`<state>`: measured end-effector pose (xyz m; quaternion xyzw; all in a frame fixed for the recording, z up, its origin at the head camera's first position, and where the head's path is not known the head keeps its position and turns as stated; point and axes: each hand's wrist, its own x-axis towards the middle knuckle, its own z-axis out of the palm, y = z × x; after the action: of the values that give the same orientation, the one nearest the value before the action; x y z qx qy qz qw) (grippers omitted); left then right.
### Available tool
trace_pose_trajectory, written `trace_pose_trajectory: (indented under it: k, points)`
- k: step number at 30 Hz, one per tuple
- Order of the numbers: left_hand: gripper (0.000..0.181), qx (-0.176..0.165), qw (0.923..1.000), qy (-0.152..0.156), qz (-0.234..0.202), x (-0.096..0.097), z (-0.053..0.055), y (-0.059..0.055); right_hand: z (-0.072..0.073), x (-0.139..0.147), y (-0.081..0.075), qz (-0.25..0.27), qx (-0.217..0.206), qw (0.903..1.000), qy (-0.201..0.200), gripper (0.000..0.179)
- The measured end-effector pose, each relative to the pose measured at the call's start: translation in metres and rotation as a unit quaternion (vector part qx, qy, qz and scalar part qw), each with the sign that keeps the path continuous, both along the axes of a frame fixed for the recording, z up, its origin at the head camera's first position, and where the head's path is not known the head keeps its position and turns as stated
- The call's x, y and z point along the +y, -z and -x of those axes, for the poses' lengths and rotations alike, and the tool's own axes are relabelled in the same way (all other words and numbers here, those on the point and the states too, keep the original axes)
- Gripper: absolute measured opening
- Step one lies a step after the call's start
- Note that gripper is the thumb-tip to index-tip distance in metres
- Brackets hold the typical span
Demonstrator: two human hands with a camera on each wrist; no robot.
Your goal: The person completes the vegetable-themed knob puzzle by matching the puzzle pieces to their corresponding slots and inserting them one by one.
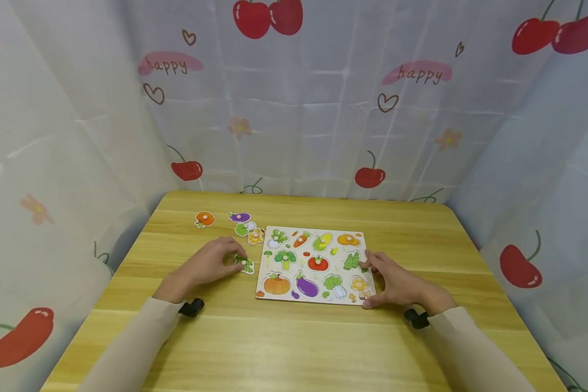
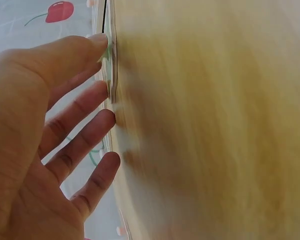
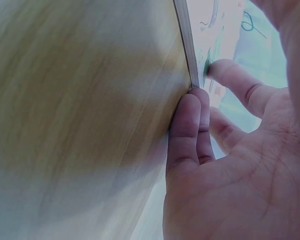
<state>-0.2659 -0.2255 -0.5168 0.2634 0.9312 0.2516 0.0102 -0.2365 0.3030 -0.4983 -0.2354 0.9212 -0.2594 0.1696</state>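
My left hand [image 1: 210,264] is at the left of the puzzle board, its thumb and index finger pinching a green vegetable puzzle piece [image 1: 247,265] low over the table. In the left wrist view, the other fingers [image 2: 85,145] spread apart beneath. The flat board [image 1: 300,294] carries printed vegetables, among them a tomato, a broccoli and a carrot. At its right side rests my right hand [image 1: 397,280], thumb by the near corner and fingertips by the far part of that edge. In the right wrist view, two fingers [image 3: 185,127] touch the board's edge.
Beyond my left hand lie loose puzzle pieces: a pumpkin [image 1: 205,219], an eggplant [image 1: 238,217], a leafy cabbage [image 1: 242,230] and a mushroom [image 1: 256,237]. The wooden table [image 1: 294,348] meets a cherry-printed curtain [image 1: 299,152] at the back and sides.
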Motion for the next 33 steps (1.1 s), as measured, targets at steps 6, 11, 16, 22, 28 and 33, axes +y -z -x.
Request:
trace_pose_trajectory:
  k: [6, 11, 16, 22, 28, 33]
  points:
    - [0.010, -0.005, 1.0000, 0.002, 0.000, -0.0047, 0.0017, 0.0018, -0.0015, -0.0003, -0.0012, -0.006, 0.003, 1.0000, 0.000, 0.129]
    - [0.010, -0.007, 1.0000, 0.000, -0.003, -0.0058, 0.0025, 0.0034, -0.0021, -0.0011, -0.0008, -0.009, 0.006, 0.9999, 0.000, 0.132]
    - [0.010, -0.004, 1.0000, 0.000, 0.001, -0.0057, 0.0024, 0.0027, -0.0028, -0.0010, -0.0003, -0.007, 0.004, 1.0000, 0.002, 0.129]
    - [0.008, 0.003, 1.0000, 0.001, -0.008, -0.0058, 0.0006, 0.0011, -0.0028, -0.0011, -0.0014, -0.004, 0.008, 1.0000, -0.001, 0.133]
    - [0.012, 0.018, 0.9995, -0.004, -0.026, -0.0063, 0.0016, 0.0015, -0.0011, -0.0016, -0.0006, -0.003, 0.006, 1.0000, -0.002, 0.131]
    - [0.014, 0.032, 0.9984, -0.007, -0.047, -0.0026, 0.0025, 0.0017, -0.0008, -0.0015, -0.0010, -0.006, 0.000, 1.0000, 0.001, 0.127]
